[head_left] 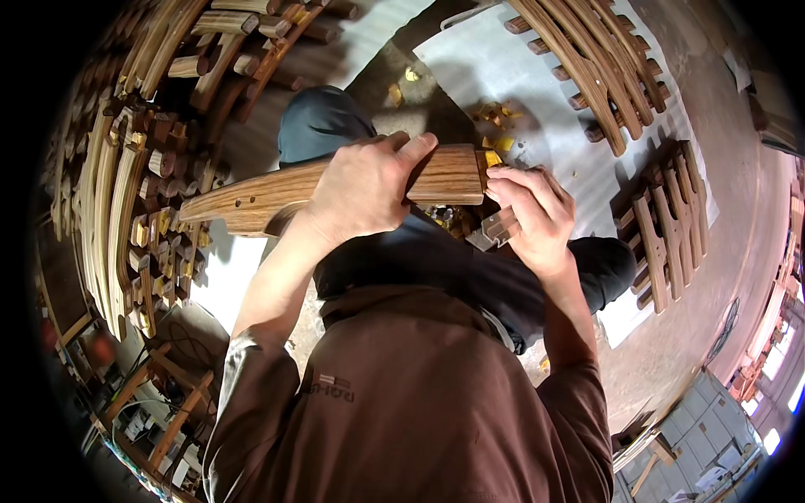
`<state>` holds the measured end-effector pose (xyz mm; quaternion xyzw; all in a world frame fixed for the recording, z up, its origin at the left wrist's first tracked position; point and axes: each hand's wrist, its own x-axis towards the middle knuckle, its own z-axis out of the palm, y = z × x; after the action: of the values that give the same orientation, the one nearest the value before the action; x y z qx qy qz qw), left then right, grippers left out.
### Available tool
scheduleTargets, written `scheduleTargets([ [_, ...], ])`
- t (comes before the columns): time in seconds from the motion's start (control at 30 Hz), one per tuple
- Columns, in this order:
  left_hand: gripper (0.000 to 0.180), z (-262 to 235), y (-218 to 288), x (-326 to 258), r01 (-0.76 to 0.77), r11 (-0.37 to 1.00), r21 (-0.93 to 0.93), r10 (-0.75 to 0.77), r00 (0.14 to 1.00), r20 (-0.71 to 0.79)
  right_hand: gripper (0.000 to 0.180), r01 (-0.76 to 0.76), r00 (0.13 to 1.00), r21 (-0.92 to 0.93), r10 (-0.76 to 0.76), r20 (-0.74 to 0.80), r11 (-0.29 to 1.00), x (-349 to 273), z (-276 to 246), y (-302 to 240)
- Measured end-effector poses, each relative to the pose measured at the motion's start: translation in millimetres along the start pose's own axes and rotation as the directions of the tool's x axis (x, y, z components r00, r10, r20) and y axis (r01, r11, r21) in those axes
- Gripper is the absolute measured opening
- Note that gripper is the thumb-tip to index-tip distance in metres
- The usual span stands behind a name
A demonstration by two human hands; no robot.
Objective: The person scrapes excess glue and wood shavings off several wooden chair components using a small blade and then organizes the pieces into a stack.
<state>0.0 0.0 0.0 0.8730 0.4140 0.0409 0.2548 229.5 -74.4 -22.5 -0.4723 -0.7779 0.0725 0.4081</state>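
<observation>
My left hand [369, 184] is wrapped over a long, shaped brown wooden part [449, 174] with striped grain. Two small dark holes show near its narrow left end, and its broad right end is cut square. At that square end sits a scrap of yellow tape [493, 158]. The fingers of my right hand [537, 210] are bent and pressed together against the tape, the thumb partly hidden. Below those fingers a small flat metal piece [486, 235], like a scraper blade, sticks out from the right palm. How the palm grips it is partly hidden.
Stacks of curved wooden parts [126, 201] rise at the left. More wooden pieces [599, 71] lie on pale sheeting [478, 50] at the far right, with another group [671, 226] beside my knee. Yellow scraps [499, 113] litter the floor. My crossed legs are beneath the work.
</observation>
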Motion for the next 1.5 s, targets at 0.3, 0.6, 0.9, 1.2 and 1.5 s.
scheduleTargets([
  [0.3,0.066,-27,-11,10,-0.044,0.933,-0.356,0.061,0.998,0.036,0.013,-0.265,0.943,0.108,0.281,-0.179,0.958,-11,21,6],
  [0.6,0.068,-25,-15,10,-0.087,0.941,-0.327,0.156,0.97,0.189,0.003,-0.524,0.757,0.411,0.63,-0.177,0.746,9,41,44],
  [0.9,0.067,-27,-13,10,0.081,0.933,-0.351,-0.053,0.995,0.088,0.005,-0.257,0.849,0.802,0.522,-0.08,0.54,27,-50,-11],
  [1.2,0.065,-30,-22,15,-0.016,0.934,-0.356,0.028,0.999,0.03,0.011,-0.065,0.866,0.988,0.483,0.127,-0.143,-80,-34,12],
  [1.5,0.079,-14,-25,9,0.052,0.993,0.105,-0.02,0.96,-0.28,0.026,-0.344,0.825,-0.399,0.477,0.304,0.85,-73,26,34],
])
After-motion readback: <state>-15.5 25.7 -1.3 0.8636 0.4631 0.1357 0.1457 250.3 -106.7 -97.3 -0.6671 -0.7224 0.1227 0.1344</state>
